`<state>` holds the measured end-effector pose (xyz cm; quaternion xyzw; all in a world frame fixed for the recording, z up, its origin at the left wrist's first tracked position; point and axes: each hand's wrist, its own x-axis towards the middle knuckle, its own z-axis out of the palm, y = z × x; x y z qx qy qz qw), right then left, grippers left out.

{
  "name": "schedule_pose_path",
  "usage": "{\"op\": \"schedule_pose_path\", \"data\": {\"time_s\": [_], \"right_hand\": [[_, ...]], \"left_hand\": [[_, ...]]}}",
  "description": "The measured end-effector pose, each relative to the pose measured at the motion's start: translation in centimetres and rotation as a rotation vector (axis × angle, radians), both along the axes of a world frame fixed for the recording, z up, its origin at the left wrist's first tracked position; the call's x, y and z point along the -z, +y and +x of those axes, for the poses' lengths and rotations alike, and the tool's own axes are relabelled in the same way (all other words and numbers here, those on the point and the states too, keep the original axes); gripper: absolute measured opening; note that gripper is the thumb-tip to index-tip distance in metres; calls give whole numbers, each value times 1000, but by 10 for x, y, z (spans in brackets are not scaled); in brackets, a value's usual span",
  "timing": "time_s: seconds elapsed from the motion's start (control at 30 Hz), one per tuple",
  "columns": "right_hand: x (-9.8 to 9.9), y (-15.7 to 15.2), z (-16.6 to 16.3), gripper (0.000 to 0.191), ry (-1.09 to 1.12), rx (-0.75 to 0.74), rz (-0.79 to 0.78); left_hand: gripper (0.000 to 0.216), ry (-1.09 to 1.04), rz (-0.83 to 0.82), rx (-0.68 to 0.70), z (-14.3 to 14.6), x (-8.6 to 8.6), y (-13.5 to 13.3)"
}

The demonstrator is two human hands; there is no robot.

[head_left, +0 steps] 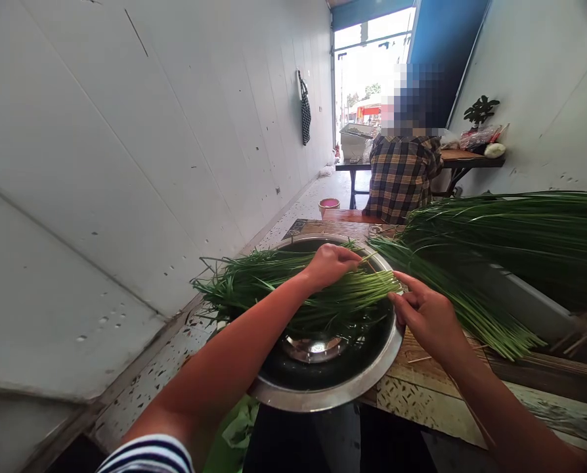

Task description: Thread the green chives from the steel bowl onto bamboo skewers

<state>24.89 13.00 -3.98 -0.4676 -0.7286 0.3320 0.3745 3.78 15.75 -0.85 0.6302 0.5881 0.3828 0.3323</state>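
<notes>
A bunch of garlic chives (352,292) lies across a wide steel basin (318,401), leafy tips to the left and pale stem ends to the right. My left hand (329,268) reaches over the bunch from above, its fingers closed in a pinch on a thin stalk near the stem ends. At the right rim, my right hand (424,315) has its thumb and forefinger closed around the cut ends of the bunch, the other fingers curled in. Inside the basin, the shiny bottom shows below the leaves.
More garlic chives (471,309) lie on the patterned table (436,387) at right, beside a grey bin (534,289) topped with long green leaves. Ahead, a person in a plaid shirt (402,174) sits at another table (463,161). A pink-lined bucket (329,205) stands by the left wall.
</notes>
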Motion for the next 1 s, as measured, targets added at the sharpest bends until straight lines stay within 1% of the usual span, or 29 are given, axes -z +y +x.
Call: {"op": "schedule_pose_path", "data": {"time_s": [0.13,0.37,0.6,0.8,1.0], "right_hand": [[0,0,0,56,3,-5,-4],[0,-1,1,55,-11,2,-4],[-3,-2,0,55,-25,-5,11],[-2,-2,0,57,-10,-9,3],[-3,-2,0,57,-20,-5,10]], "left_hand": [[25,-9,7,11,-1,1,2],[26,-34,-45,2,2,-4,-2],[26,-54,-62,17,1,-3,-1],[26,-42,-37,30,1,-5,-2],[25,-52,-6,49,-1,1,0]]}}
